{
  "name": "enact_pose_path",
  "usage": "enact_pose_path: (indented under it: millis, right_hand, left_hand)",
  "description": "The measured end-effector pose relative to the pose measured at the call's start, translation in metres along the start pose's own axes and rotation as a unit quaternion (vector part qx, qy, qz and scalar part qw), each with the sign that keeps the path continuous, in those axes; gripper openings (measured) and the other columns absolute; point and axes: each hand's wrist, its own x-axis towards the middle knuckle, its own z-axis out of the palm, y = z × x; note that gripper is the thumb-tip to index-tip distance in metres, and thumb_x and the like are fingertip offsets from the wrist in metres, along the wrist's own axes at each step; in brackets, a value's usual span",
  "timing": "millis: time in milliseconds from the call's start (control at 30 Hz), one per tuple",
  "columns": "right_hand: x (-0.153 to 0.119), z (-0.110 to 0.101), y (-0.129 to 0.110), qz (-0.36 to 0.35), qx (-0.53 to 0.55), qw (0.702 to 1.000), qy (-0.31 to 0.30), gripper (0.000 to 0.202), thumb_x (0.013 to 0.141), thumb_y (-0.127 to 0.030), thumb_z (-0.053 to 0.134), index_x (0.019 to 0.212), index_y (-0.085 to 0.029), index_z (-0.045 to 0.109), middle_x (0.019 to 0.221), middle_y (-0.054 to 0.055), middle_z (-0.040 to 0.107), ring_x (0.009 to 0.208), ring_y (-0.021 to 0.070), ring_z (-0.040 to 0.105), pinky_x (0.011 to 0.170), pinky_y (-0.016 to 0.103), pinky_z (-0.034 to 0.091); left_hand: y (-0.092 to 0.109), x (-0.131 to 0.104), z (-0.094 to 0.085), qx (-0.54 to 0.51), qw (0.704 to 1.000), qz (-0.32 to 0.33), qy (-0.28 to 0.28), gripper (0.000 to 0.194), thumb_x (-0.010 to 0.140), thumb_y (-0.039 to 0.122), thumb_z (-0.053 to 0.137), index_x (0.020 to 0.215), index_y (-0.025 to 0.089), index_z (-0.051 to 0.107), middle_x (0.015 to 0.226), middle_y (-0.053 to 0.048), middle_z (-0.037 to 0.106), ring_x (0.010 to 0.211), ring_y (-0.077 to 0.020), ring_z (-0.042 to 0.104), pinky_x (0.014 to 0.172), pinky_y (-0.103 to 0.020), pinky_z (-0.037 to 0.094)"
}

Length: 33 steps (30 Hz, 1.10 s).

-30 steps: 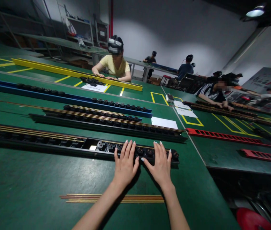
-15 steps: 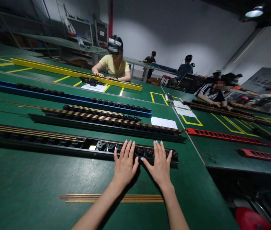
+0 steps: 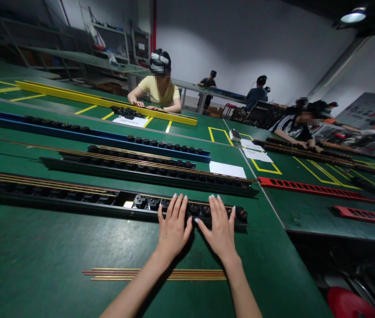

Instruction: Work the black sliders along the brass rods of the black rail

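Note:
My left hand (image 3: 174, 227) lies with spread fingers over the right part of a long black rail (image 3: 84, 205). Beside it, my right hand (image 3: 219, 229) rests on the same rail near its right end, fingers apart. Black blocks (image 3: 145, 202) sit in a row inside the rail, and my fingers hide some of them. Thin brass rods (image 3: 51, 184) run along the top of the rail's left part. Several loose rods (image 3: 197, 274) lie on the green table in front, passing under my left forearm.
Behind stand a second black rail (image 3: 147, 172), a blue rail (image 3: 107, 139) and a yellow rail (image 3: 107, 102). White paper (image 3: 227, 170) lies behind my hands. Red slotted strips (image 3: 306, 186) are at right. A person in a yellow shirt (image 3: 160, 90) works opposite; others are farther back.
The fingers of my right hand have shifted slightly to the left along the rail. My left hand has stayed in place.

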Motion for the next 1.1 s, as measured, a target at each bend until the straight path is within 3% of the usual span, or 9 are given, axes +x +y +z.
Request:
enact_pose_path:
  millis: [200, 533, 867, 1100]
  right_hand:
    - [-0.001, 0.002, -0.002, 0.01, -0.001, 1.0, -0.005, 0.075, 0.092, -0.055, 0.039, 0.15, -0.017, 0.012, 0.151, 0.013, 0.034, 0.142, 0.026, 0.022, 0.113, 0.056, 0.01]
    - [0.0, 0.002, 0.0, 0.0, 0.003, 1.0, -0.005, 0.07, 0.093, -0.054, 0.039, 0.149, -0.017, 0.018, 0.148, 0.011, 0.039, 0.14, 0.0249, 0.027, 0.113, 0.055, 0.009]
    - [0.0, -0.005, -0.008, 0.001, 0.0, 1.0, 0.005, 0.073, 0.093, -0.051, 0.04, 0.151, -0.016, 0.012, 0.151, 0.013, 0.034, 0.143, 0.0254, 0.022, 0.114, 0.055, 0.011]
    - [0.0, 0.0, -0.01, -0.029, 0.01, 0.999, -0.02, 0.068, 0.095, -0.049, 0.035, 0.151, -0.017, 0.011, 0.15, 0.012, 0.036, 0.141, 0.0236, 0.027, 0.114, 0.051, 0.012]
  left_hand:
    - [0.0, 0.0, -0.001, 0.001, 1.0, 0.001, -0.002, 0.055, 0.092, 0.032, 0.04, 0.145, 0.021, 0.032, 0.145, -0.009, 0.046, 0.137, -0.0216, 0.035, 0.117, -0.048, 0.004]
    - [0.0, 0.001, -0.002, 0.009, 1.0, 0.0, -0.008, 0.055, 0.092, 0.031, 0.04, 0.145, 0.022, 0.032, 0.144, -0.01, 0.046, 0.137, -0.0232, 0.035, 0.116, -0.05, 0.009]
    - [0.001, 0.001, -0.002, 0.003, 1.0, -0.001, -0.005, 0.053, 0.092, 0.031, 0.04, 0.144, 0.02, 0.034, 0.146, -0.008, 0.045, 0.138, -0.0211, 0.034, 0.116, -0.048, 0.004]
    - [0.001, 0.001, -0.002, 0.004, 1.0, -0.001, -0.002, 0.053, 0.092, 0.03, 0.04, 0.144, 0.021, 0.035, 0.144, -0.009, 0.047, 0.137, -0.0215, 0.036, 0.116, -0.048, 0.004]
